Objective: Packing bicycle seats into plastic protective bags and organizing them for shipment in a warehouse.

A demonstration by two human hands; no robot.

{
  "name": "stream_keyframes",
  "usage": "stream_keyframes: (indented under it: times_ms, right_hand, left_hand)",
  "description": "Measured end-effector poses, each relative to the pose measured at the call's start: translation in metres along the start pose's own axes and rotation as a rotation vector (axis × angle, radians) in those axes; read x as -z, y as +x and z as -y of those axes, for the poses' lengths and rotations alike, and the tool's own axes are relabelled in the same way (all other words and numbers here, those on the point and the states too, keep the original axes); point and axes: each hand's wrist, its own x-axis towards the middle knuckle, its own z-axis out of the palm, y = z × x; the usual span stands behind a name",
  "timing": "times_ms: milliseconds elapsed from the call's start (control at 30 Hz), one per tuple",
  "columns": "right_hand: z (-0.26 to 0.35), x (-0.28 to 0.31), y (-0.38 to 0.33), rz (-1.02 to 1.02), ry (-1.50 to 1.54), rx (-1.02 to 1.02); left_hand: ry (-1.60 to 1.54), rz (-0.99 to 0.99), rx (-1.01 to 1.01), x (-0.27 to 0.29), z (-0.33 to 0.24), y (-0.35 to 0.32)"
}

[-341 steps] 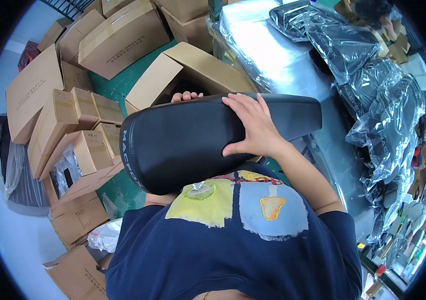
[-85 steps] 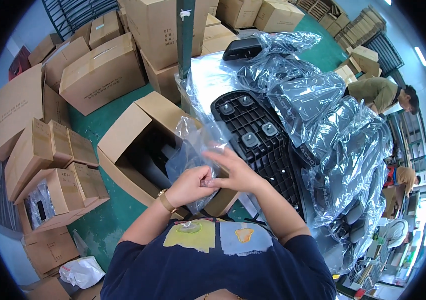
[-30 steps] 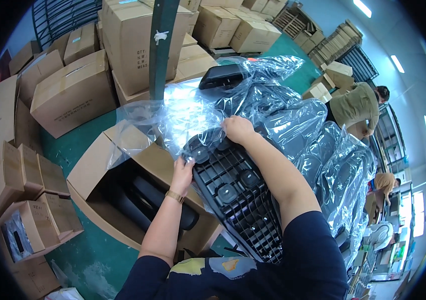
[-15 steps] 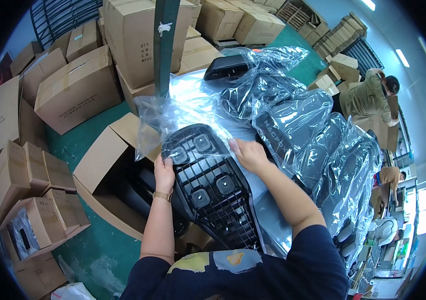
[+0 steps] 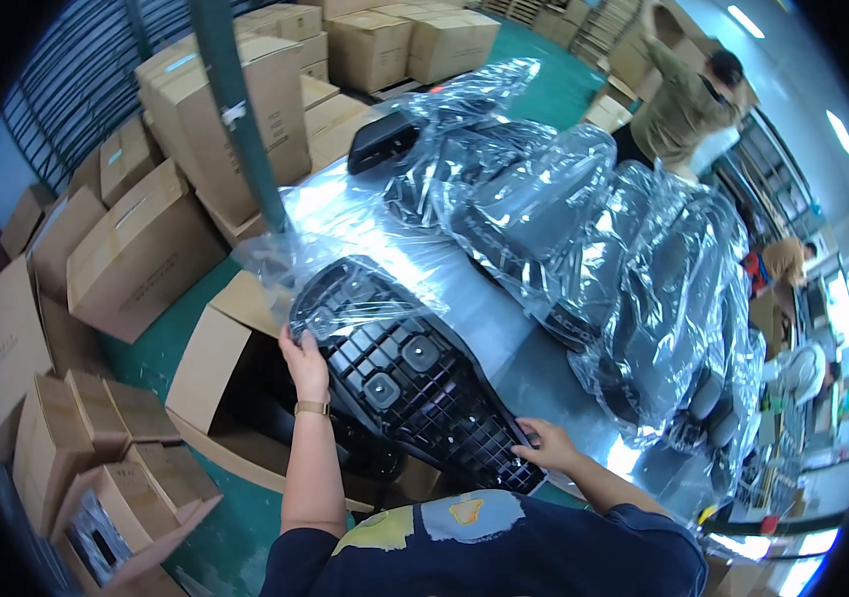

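Observation:
A black plastic seat pan (image 5: 400, 373), ribbed underside up, lies on the shiny metal table (image 5: 534, 343) at its near left edge. A clear plastic bag (image 5: 315, 269) covers its far end. My left hand (image 5: 303, 360) grips the pan's left edge where the bag begins. My right hand (image 5: 544, 445) holds the pan's near right corner. The pan overhangs an open cardboard box (image 5: 235, 398) on the floor with dark parts inside.
Several bagged black seat parts (image 5: 584, 239) are piled across the table's far and right side. A green post (image 5: 235, 109) rises at the table's left. Cardboard boxes (image 5: 136, 249) crowd the green floor at left. Another person (image 5: 688, 95) works at the far right.
The seat pan has slid toward me. My right hand moved from its far edge to its near corner, and the bag now covers only the far end.

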Motion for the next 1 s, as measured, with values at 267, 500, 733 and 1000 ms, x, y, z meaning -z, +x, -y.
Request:
stream_keyframes:
  times_ms: [267,500,733,1000]
  right_hand:
    - [-0.046,-0.037,-0.049,-0.297,0.352,-0.159]
    - [-0.103,-0.099,-0.06,-0.527,0.404,-0.369]
    - [-0.129,-0.128,-0.046,0.05,1.618,-0.671]
    - [-0.002,-0.044,-0.055,0.215,1.472,-0.144]
  left_hand:
    - [0.186,0.11,-0.172,-0.01,-0.023,-0.015]
    - [0.133,0.162,-0.027,0.001,-0.031,-0.028]
    - [0.299,0.204,-0.1,0.025,-0.02,-0.004]
    - [0.005,0.117,-0.239,0.078,-0.139,0.015]
